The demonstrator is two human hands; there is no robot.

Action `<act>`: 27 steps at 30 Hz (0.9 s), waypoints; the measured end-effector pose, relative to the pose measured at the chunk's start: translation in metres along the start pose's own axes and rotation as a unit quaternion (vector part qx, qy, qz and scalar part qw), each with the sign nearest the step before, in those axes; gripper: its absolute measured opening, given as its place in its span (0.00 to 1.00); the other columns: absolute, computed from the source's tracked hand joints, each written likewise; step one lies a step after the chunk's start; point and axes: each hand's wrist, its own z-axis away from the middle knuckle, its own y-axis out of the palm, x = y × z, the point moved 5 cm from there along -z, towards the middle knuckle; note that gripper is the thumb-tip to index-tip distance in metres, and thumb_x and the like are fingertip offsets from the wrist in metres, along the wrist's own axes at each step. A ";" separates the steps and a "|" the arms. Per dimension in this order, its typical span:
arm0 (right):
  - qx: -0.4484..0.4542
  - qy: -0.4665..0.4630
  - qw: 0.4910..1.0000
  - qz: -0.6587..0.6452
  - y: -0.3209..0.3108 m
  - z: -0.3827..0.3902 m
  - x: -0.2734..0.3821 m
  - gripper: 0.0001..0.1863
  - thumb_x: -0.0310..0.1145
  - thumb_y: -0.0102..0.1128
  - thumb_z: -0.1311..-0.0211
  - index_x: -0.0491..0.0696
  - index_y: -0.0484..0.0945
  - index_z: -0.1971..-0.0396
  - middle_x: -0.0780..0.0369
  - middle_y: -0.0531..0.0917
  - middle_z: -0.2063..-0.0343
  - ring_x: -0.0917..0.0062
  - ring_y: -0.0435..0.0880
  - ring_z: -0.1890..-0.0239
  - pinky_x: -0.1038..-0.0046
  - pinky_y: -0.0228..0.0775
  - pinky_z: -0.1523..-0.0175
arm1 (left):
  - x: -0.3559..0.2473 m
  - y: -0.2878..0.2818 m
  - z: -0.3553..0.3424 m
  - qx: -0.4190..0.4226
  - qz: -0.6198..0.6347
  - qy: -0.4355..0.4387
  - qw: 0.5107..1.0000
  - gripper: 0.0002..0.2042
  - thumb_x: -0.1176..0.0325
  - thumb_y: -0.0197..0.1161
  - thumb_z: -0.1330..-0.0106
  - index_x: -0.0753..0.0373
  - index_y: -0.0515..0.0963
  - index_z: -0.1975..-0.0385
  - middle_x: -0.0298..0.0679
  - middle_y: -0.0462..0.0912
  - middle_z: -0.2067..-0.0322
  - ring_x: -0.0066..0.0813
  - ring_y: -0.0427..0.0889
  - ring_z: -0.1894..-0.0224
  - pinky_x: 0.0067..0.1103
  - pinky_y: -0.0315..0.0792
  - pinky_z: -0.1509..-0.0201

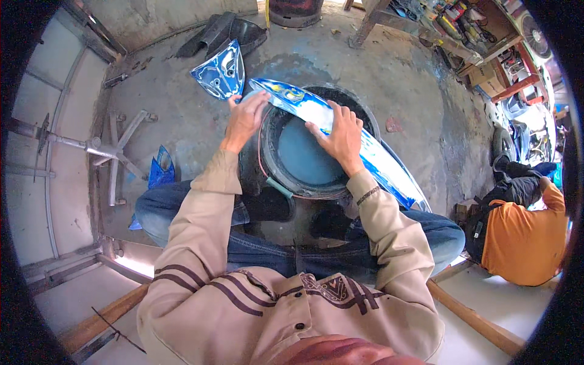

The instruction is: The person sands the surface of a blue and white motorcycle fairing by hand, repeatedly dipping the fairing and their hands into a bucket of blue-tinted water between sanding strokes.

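A long, curved motorcycle body panel (313,109), patched blue and white, lies slantwise over a black bucket (371,115) of cloudy bluish water (307,152). My right hand (342,135) grips the panel near its middle, with the thumb on the near edge and the fingers over the top. At the panel's far left tip, my left hand (246,120) is closed on the edge. Pale blue shows beside its fingers, too small to make out. The panel's right end reaches down past my right forearm to my knee. A handle grip (280,187) hangs at the bucket's near side.
Beyond my left hand lies a smaller blue and white panel (220,72), near black plastic parts (228,33). Blue pieces (161,169) and a metal stand (115,149) are at left. A person in orange (526,237) sits at right, below a cluttered workbench (450,36).
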 end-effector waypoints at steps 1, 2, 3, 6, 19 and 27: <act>-0.002 -0.004 1.000 -0.007 0.001 0.000 0.004 0.47 0.70 0.72 0.37 0.46 0.78 0.31 0.52 0.83 0.49 0.55 0.80 0.45 0.52 0.66 0.40 | 0.006 0.000 -0.001 -0.001 -0.003 -0.002 1.000 0.12 0.68 0.65 0.21 0.52 0.88 0.42 0.34 0.92 0.41 0.32 0.89 0.40 0.38 0.62 0.31; -0.004 -0.006 1.000 -0.010 0.001 -0.001 0.005 0.48 0.70 0.72 0.37 0.46 0.78 0.31 0.52 0.83 0.49 0.55 0.80 0.45 0.53 0.66 0.40 | 0.013 0.001 -0.005 0.005 0.003 -0.048 0.999 0.12 0.68 0.66 0.21 0.52 0.88 0.42 0.35 0.92 0.41 0.31 0.89 0.40 0.38 0.62 0.32; -0.004 -0.008 1.000 -0.011 0.001 -0.001 0.006 0.48 0.70 0.72 0.37 0.46 0.78 0.31 0.52 0.83 0.49 0.55 0.80 0.45 0.53 0.66 0.40 | 0.019 0.001 -0.006 0.011 0.008 -0.093 0.996 0.12 0.67 0.66 0.21 0.51 0.88 0.42 0.35 0.93 0.42 0.31 0.89 0.40 0.38 0.62 0.32; 0.001 -0.002 1.000 -0.011 0.000 0.001 0.001 0.48 0.70 0.72 0.37 0.46 0.78 0.30 0.52 0.83 0.49 0.55 0.80 0.45 0.53 0.66 0.40 | -0.006 0.011 0.004 -0.007 0.010 -0.056 0.998 0.12 0.66 0.66 0.20 0.52 0.89 0.42 0.36 0.93 0.42 0.32 0.90 0.42 0.40 0.63 0.31; 0.011 0.004 1.000 0.002 -0.002 0.004 -0.004 0.50 0.70 0.73 0.38 0.45 0.77 0.29 0.51 0.82 0.48 0.55 0.80 0.44 0.52 0.67 0.39 | -0.003 0.008 -0.003 -0.017 0.028 -0.007 0.999 0.11 0.66 0.63 0.19 0.54 0.88 0.44 0.34 0.93 0.44 0.33 0.89 0.43 0.41 0.63 0.33; 0.013 0.004 1.000 0.004 -0.001 0.002 -0.002 0.49 0.69 0.74 0.38 0.45 0.77 0.29 0.51 0.83 0.47 0.55 0.80 0.44 0.52 0.67 0.40 | 0.004 0.012 0.003 0.027 0.014 -0.059 0.998 0.12 0.64 0.63 0.18 0.51 0.88 0.41 0.36 0.92 0.42 0.34 0.89 0.39 0.42 0.61 0.31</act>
